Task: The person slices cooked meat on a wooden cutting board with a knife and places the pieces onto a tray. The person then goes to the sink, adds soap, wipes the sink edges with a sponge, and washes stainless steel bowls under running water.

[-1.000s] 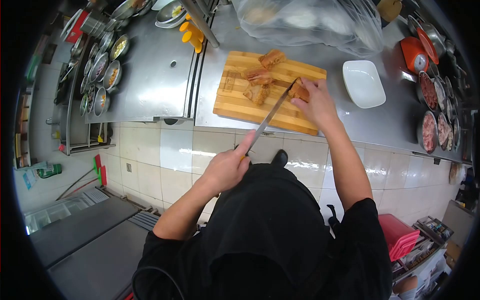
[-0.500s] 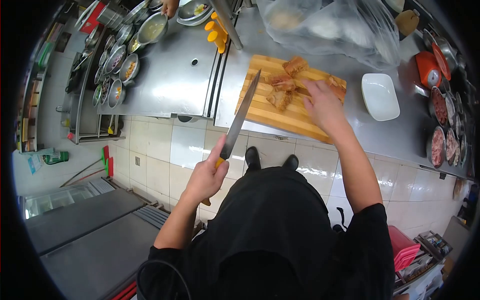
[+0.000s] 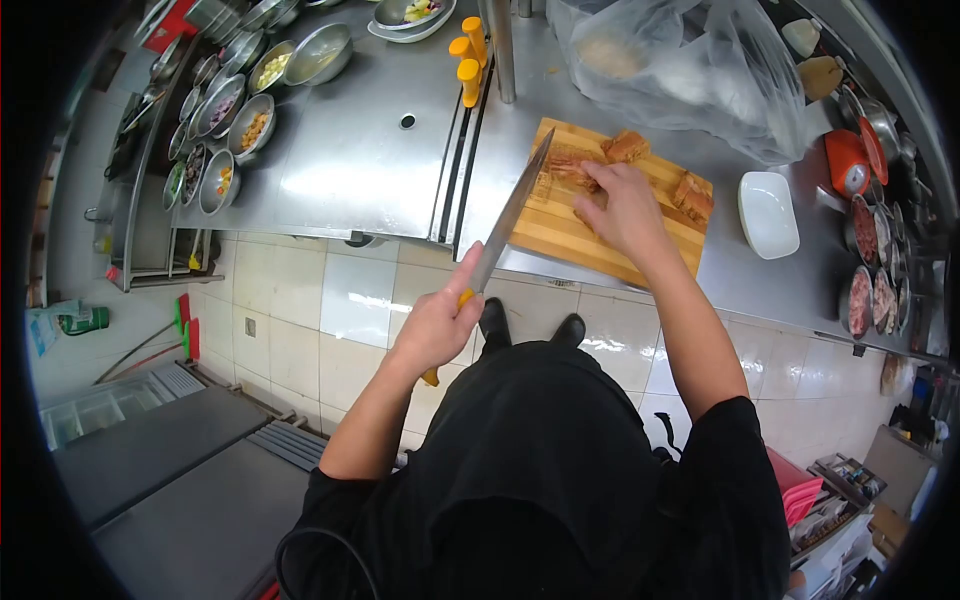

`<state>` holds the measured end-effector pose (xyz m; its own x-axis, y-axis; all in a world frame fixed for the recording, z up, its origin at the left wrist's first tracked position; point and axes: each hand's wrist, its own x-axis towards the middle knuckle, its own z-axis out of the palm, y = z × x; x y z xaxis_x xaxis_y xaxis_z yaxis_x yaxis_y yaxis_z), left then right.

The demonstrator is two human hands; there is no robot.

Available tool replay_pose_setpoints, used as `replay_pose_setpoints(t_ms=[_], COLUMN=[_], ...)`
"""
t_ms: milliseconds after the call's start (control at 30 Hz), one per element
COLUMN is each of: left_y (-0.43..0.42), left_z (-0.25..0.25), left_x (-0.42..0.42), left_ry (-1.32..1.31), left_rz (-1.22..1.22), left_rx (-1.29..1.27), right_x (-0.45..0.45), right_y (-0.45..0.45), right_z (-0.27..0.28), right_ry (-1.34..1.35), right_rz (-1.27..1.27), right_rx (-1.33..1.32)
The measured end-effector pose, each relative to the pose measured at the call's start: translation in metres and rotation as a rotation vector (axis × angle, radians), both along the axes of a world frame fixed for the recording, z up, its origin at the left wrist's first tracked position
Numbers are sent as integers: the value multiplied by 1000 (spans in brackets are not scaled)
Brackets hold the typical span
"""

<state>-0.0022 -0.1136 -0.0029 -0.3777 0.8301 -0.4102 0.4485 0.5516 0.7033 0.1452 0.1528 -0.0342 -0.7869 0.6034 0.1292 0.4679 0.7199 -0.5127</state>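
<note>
My left hand (image 3: 436, 330) grips the yellow handle of a long knife (image 3: 512, 212), its blade slanting up over the left edge of a wooden cutting board (image 3: 640, 248). Over the middle of the board, my right hand (image 3: 628, 208) has its thumb and fingers around a piece of browned meat (image 3: 573, 166), which they partly hide. Another meat piece (image 3: 626, 147) lies at the board's back edge, and one more (image 3: 693, 197) near its right edge.
A white dish (image 3: 768, 215) stands right of the board, with a filled plastic bag (image 3: 680, 75) behind. Yellow-capped bottles (image 3: 469, 75) stand beside a metal post (image 3: 498, 50). Bowls of chopped food (image 3: 253, 125) are at left, meat bowls (image 3: 860, 300) and an orange scale (image 3: 847, 165) at right.
My right hand has let go of the rightmost meat piece and moved left to the other pieces. The knife has come away from the meat to the board's left side. The view has shifted.
</note>
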Motion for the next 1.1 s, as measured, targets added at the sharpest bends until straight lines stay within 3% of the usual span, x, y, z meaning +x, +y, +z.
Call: replay_pose_setpoints(t_ms=[67,200,300,500,567,700,800,900,967,1100], left_y=[-6,-5,-11,-19,-21,-28,-28,-23,-20,18], left_z=[-6,3,2,9,13,26,38,40,37,30], left_x=[-9,-16,-18,-20,-20,-21,-18,-18,-18,0], left_ry=[100,-44,-100,-134,-111,-19,-45,-33,-38,12], left_rz=[-37,3,18,75,64,-125,-251,-395,-512,-583], left_rx=[106,8,8,-52,-27,13,-66,-60,48,-91], right_x=[3,9,22,27,20,13,3,-8,-9,-2], right_y=[-9,-15,-26,-12,6,50,72,92,96,101], right_z=[4,0,13,25,23,0,-4,2,7,7], right_ry=[-55,-200,-404,-268,-264,-137,-122,-356,-393,-271], right_rz=[-100,-166,-304,-172,-251,-203,-5,120,119,67], right_rx=[58,-49,62,70,78,288,433,99,96,65])
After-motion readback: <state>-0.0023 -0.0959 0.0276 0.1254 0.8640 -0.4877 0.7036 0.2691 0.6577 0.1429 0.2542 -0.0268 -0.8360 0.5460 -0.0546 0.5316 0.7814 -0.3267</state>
